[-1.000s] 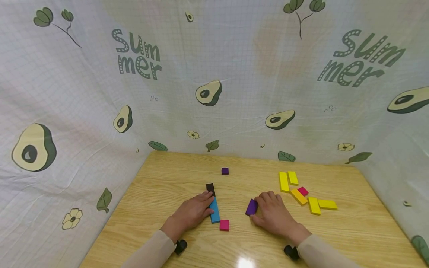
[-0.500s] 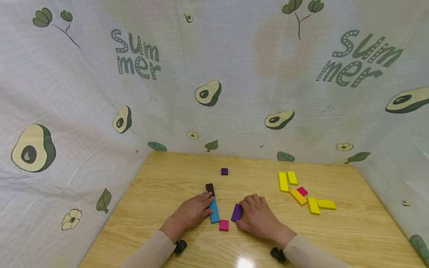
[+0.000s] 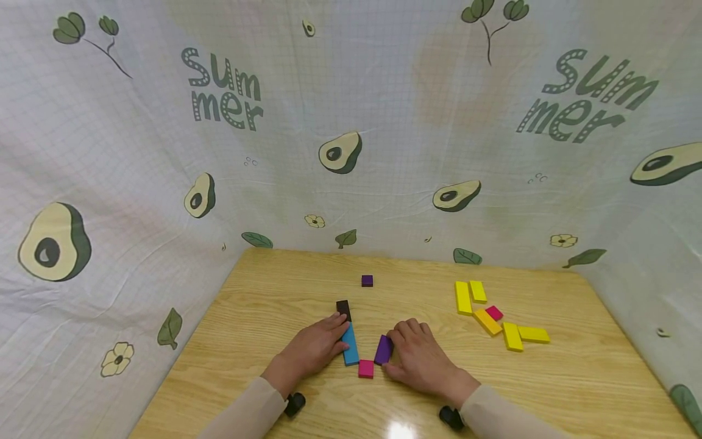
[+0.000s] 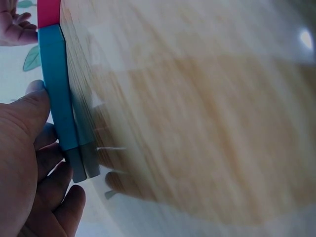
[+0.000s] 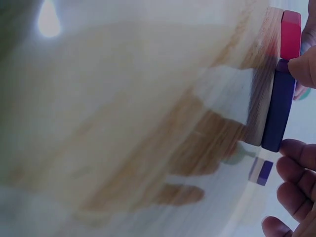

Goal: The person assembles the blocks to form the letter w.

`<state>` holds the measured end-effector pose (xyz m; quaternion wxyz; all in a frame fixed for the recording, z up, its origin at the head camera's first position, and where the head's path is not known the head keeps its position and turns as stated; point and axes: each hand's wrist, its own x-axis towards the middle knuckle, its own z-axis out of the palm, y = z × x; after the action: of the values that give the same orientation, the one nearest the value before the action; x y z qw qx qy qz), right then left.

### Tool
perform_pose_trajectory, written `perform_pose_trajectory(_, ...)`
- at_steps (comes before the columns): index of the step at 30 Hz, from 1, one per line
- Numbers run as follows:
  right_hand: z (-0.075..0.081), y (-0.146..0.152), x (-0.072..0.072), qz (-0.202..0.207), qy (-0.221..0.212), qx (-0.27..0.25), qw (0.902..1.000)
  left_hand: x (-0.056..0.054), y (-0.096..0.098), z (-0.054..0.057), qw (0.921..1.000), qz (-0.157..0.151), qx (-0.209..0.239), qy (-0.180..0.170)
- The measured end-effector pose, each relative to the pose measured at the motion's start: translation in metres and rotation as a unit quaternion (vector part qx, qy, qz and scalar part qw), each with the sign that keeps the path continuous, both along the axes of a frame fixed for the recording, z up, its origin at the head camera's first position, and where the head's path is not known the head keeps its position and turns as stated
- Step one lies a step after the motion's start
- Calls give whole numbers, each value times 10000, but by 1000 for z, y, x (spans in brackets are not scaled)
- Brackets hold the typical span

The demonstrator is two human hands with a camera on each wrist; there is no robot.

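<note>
My left hand rests its fingers and thumb along a long blue block. A short black block continues the line at its far end, under the fingertips. In the right wrist view, my right hand holds a purple block by its two ends, thumb at one and a finger at the other. From the head view, that purple block leans slightly right, its near end beside the corner of a pink square block. The pink block sits at the blue block's near end.
A small dark purple block lies farther back. At the right are several yellow blocks, an orange block and another pink block. A printed cloth hangs behind the wooden table.
My right hand has slid the purple block left and slightly nearer, up to the pink block. My left hand has stayed on the blue block.
</note>
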<state>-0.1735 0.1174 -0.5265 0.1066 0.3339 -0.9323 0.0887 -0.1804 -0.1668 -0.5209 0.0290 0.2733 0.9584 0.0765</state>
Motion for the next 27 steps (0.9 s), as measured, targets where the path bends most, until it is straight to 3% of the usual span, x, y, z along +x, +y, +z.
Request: perform_pose_trajectory(27, -2, 3, 0, 2, 77, 9, 10000, 1, 1, 1, 10000, 20, -3, -58)
